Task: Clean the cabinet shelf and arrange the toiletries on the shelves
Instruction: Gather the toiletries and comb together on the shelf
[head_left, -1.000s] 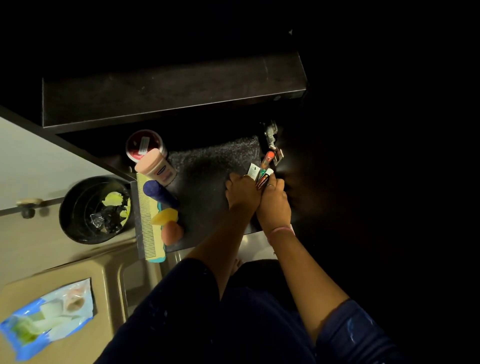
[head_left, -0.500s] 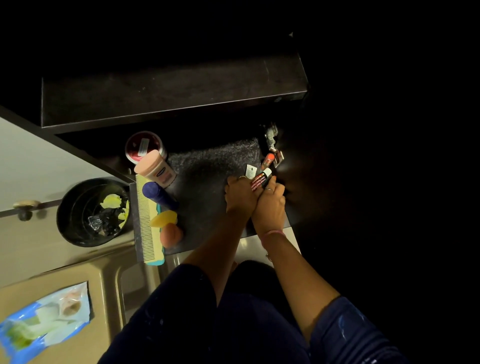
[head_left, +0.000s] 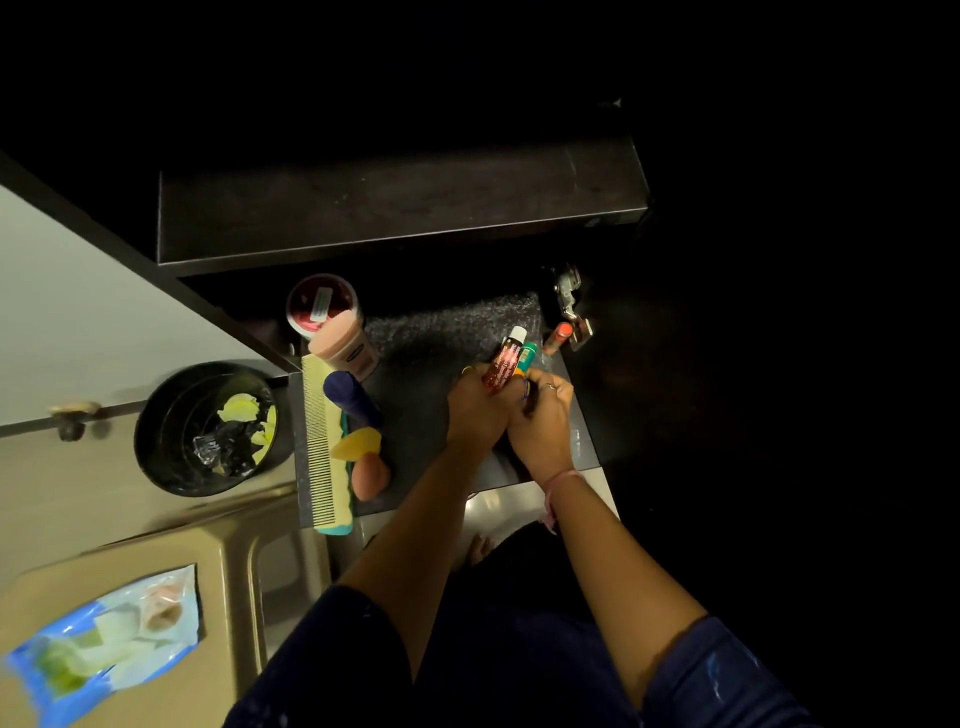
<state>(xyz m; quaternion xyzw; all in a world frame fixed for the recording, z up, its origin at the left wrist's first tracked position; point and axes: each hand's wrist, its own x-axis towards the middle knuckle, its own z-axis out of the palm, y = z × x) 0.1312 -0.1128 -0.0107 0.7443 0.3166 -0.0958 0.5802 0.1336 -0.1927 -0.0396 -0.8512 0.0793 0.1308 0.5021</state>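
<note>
Over the right part of the dark lower shelf (head_left: 431, 364) my left hand (head_left: 475, 410) and my right hand (head_left: 543, 415) press together. The left hand grips a red tube with a white cap (head_left: 503, 361); a teal and orange tube (head_left: 525, 358) sticks up between both hands, and which hand holds it I cannot tell. An orange-capped stick (head_left: 557, 335) stands by the shelf's right edge. Along the left side sit a red-lidded tub (head_left: 322, 306), a pink jar (head_left: 345, 345), a navy bottle (head_left: 350, 397), a yellow item (head_left: 358, 444), a pink sponge (head_left: 370, 475) and a cream comb (head_left: 321, 441).
A dark upper shelf (head_left: 395, 208) overhangs the back. A metal door hinge (head_left: 569, 301) is at the right. A black bin (head_left: 208, 428) with scraps stands left of the cabinet. A blue plastic packet (head_left: 104, 654) lies on a beige stool at the lower left.
Both hands have stayed over the right part of the shelf, and the red tube has lifted more upright. The small white item seen by the hands earlier is out of sight.
</note>
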